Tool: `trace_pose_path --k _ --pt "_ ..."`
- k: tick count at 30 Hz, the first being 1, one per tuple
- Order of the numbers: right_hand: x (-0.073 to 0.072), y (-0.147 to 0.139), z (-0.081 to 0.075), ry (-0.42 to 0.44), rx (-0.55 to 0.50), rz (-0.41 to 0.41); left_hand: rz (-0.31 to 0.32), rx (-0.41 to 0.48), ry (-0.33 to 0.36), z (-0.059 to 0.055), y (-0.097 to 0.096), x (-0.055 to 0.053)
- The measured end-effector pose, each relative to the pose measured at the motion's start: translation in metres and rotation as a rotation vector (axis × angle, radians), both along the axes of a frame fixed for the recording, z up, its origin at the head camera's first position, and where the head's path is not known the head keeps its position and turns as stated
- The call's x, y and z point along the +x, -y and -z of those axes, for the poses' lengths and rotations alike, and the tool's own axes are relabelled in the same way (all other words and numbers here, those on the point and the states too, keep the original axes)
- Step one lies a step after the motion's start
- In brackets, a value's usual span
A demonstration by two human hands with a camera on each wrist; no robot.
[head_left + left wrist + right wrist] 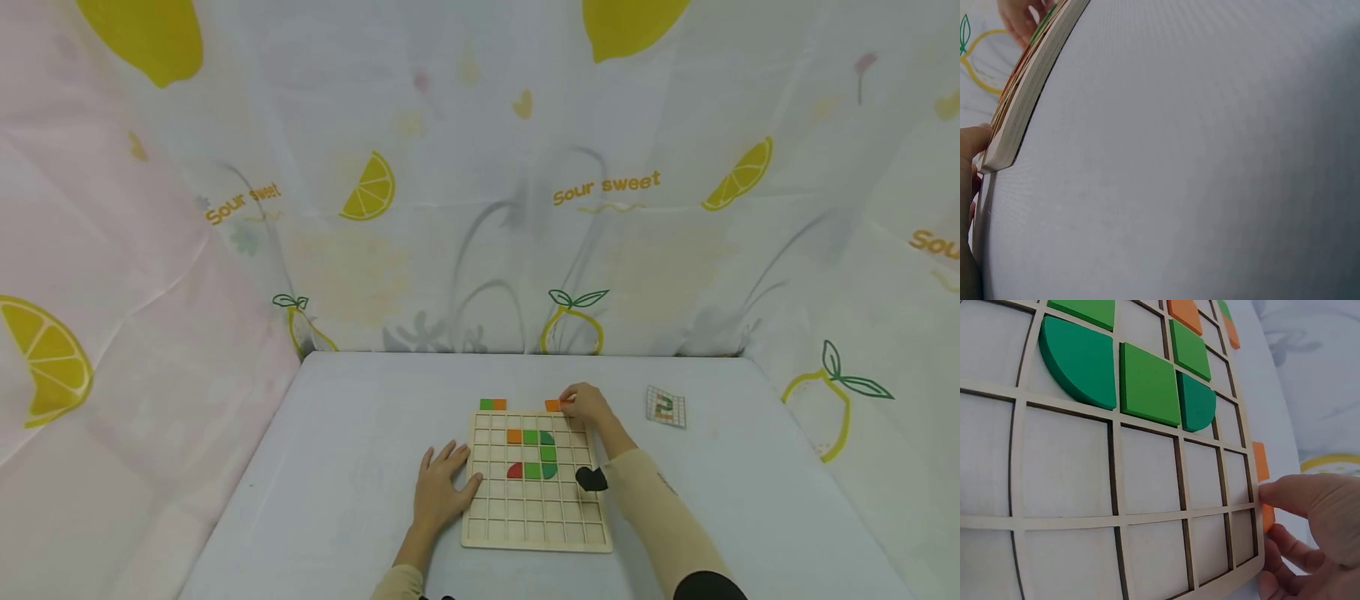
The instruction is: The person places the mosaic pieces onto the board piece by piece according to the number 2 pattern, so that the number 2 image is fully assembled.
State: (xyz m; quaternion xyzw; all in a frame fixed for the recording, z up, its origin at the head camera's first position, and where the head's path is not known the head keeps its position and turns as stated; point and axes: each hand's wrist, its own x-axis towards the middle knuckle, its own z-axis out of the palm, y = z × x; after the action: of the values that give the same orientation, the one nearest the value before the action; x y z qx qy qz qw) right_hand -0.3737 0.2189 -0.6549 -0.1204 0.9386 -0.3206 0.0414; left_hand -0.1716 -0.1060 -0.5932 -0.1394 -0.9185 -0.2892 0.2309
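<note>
A square wooden grid board (537,533) lies on the white table. Its cells hold an orange square (513,437), green squares (548,453), dark green quarter-rounds (1082,362) and a red quarter-round (515,471). My left hand (441,492) rests at the board's left edge, fingers spread, thumb on the rim. Beyond the far right corner, my right hand (587,405) pinches an orange square tile (1268,519) between thumb and fingers, partly hidden by them. Right beside that tile is another orange tile (1261,461), just outside the rim.
One green tile (486,404) and one orange tile (499,404) lie side by side behind the board's far left part. To the right is a small pattern card (666,407) with a printed grid. Lemon-printed cloth (480,250) surrounds the table at the back and sides.
</note>
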Motion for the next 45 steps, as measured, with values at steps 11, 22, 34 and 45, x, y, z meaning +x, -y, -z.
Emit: trace_pose_path --k 11,22,34,45 --pt "0.038 0.010 -0.034 -0.151 -0.104 0.238 0.005 -0.009 -0.004 0.000 -0.001 -0.002" --pt "0.091 0.029 -0.105 -0.070 -0.190 0.327 -0.001 -0.011 -0.007 -0.001 -0.001 -0.002" --pt "0.145 0.052 -0.103 -0.160 -0.444 0.178 -0.008 -0.015 0.006 0.000 0.001 -0.001" --pt "0.193 0.095 -0.094 -0.340 -0.317 -0.055 -0.005 -0.010 -0.023 0.001 0.001 0.000"
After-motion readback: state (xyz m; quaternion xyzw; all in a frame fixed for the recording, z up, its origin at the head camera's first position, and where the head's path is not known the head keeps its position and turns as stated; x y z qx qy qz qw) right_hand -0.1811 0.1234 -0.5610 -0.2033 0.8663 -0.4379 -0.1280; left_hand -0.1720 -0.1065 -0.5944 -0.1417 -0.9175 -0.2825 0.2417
